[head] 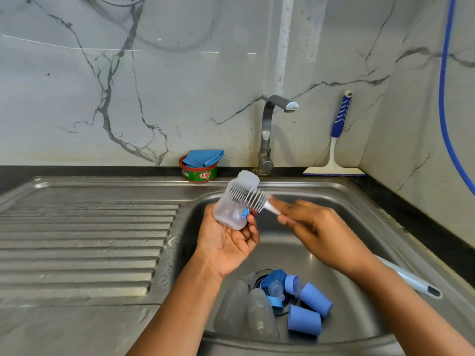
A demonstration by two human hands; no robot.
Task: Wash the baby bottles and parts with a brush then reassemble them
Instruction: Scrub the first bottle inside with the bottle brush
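My left hand [228, 240] holds a clear baby bottle [232, 209] tilted over the sink basin, its fingers curled round the lower part. My right hand [316, 232] grips the white handle of a bottle brush [246, 195]; the grey bristle head lies against the bottle's outer side. The handle's far end [416, 282] sticks out past my right wrist. Down in the basin lie two more clear bottles [246, 312], two blue caps [308, 312], blue collar rings and a clear teat [276, 287] around the drain.
The steel sink [347, 201] has a ribbed drainboard [84, 240] at left. A tap [270, 134] stands behind, no water running. A green dish-soap tub with a blue cloth [201, 167] sits at the back edge. A blue-handled squeegee [336, 150] leans on the wall at right.
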